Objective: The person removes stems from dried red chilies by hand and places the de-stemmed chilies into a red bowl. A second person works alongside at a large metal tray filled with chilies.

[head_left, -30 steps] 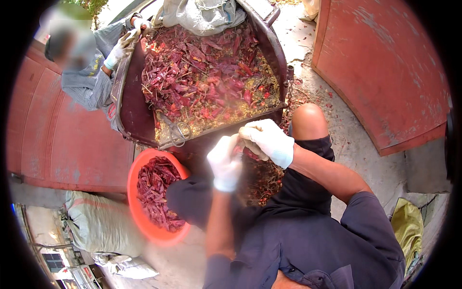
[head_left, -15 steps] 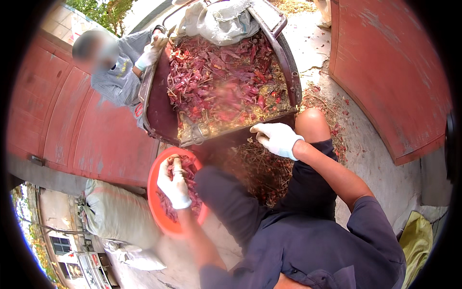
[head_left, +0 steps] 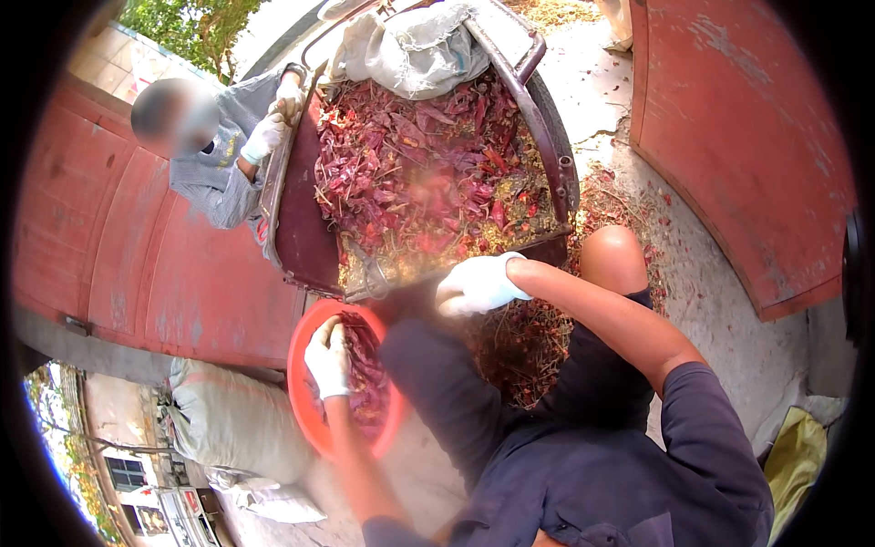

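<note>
My left hand (head_left: 328, 361), in a white glove with stained fingertips, is bent over the left part of an orange-red basin (head_left: 302, 412). Its fingers curl together; whatever they hold is hidden. Dried red chili peppers (head_left: 369, 383) lie in the basin. My right hand (head_left: 476, 286), also gloved, hangs just off the near edge of a metal cart bed (head_left: 303, 214), fingers bent downward and slightly blurred, so their grip is unclear. The cart bed holds a heap of dried red chilies (head_left: 401, 146), with stems and yellow seeds along the near side.
Across the cart's left side, a co-worker (head_left: 219, 173) has gloved hands close together. A pale woven sack (head_left: 401, 55) lies over the far end. Stems and scraps (head_left: 524, 351) litter the ground between my legs. A full sack (head_left: 232, 415) lies left of the basin; a red metal door (head_left: 738, 137) stands right.
My right hand has moved left and down along the cart's near edge. My left hand's fingers have drawn closer together over the basin. The co-worker's hands have shifted slightly left.
</note>
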Action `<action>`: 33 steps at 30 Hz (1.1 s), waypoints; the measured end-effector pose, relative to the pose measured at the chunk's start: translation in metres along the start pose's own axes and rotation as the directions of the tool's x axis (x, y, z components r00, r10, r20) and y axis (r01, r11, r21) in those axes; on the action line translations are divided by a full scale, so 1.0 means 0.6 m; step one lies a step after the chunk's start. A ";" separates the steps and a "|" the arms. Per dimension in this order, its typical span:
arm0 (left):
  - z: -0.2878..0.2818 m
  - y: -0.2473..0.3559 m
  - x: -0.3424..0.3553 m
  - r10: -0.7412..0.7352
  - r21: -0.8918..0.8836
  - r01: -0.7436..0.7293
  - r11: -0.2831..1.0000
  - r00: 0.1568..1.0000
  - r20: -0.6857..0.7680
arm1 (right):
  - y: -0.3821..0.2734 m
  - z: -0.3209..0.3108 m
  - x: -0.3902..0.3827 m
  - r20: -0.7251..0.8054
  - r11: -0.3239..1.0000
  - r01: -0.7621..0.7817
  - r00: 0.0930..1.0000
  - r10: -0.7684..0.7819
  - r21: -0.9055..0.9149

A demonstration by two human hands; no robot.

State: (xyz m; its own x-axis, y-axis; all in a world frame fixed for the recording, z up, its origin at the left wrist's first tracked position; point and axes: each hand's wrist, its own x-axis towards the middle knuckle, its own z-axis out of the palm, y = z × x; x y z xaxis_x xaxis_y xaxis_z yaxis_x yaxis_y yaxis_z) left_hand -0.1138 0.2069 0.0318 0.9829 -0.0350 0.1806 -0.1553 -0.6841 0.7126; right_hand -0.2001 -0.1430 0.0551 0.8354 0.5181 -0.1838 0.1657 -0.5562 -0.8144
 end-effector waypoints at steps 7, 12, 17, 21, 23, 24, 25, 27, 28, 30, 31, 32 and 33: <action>0.214 0.143 0.095 0.239 -0.095 -0.223 0.970 0.944 0.229 | 0.070 -0.001 0.024 -0.154 0.975 -0.055 0.984 0.090 0.217; 0.309 0.211 0.156 0.446 0.294 -0.541 0.788 0.831 0.333 | 0.080 0.019 0.015 -0.250 0.999 -0.011 0.968 0.020 0.039; 0.350 0.202 0.180 0.401 0.353 -0.509 0.785 0.852 0.336 | 0.073 0.008 0.000 -0.347 0.999 -0.038 0.937 0.049 0.038; 0.345 0.170 0.183 0.327 0.121 -0.363 0.924 0.913 0.243 | 0.076 0.005 0.007 -0.404 0.999 -0.018 0.914 0.036 0.050; 0.337 0.146 0.193 0.291 -0.094 -0.278 0.956 0.939 0.181 | 0.073 0.006 0.016 -0.417 0.999 -0.018 0.908 0.033 0.040; 0.331 0.152 0.187 0.309 -0.073 -0.301 0.951 0.939 0.150 | 0.072 0.009 0.019 -0.421 0.999 -0.024 0.906 0.038 0.038; 0.326 0.160 0.181 0.328 -0.052 -0.324 0.944 0.937 0.119 | 0.071 0.011 0.022 -0.425 0.999 -0.030 0.904 0.043 0.037; 0.327 0.143 0.194 0.466 0.042 -0.476 0.878 0.873 0.142 | 0.065 0.013 0.027 -0.395 1.000 -0.021 0.918 0.025 0.015; 0.326 0.144 0.202 0.556 0.141 -0.578 0.804 0.814 0.167 | 0.062 0.014 0.029 -0.380 1.000 -0.015 0.925 0.015 0.003; 0.327 0.168 0.204 0.699 0.330 -0.731 0.597 0.676 0.232 | 0.062 0.017 0.032 -0.385 1.000 -0.022 0.923 0.017 -0.008; 0.334 0.168 0.214 0.715 0.365 -0.758 0.541 0.643 0.275 | 0.063 0.017 0.033 -0.387 1.000 -0.027 0.922 0.019 -0.014; 0.341 0.167 0.227 0.726 0.397 -0.782 0.481 0.609 0.320 | 0.062 0.016 0.034 -0.395 0.999 -0.034 0.919 0.024 -0.019; 0.348 0.169 0.234 0.731 0.423 -0.803 0.420 0.575 0.366 | 0.061 0.014 0.034 -0.401 0.999 -0.044 0.915 0.031 -0.022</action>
State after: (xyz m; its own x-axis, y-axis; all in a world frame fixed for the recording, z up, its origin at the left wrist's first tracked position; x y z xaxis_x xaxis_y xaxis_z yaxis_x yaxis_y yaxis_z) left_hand 0.0289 -0.0195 -0.0119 0.4880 -0.7874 0.3767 -0.8128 -0.5672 -0.1328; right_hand -0.1818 -0.1473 0.0169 0.9802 0.1960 0.0270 0.1404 -0.5927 -0.7931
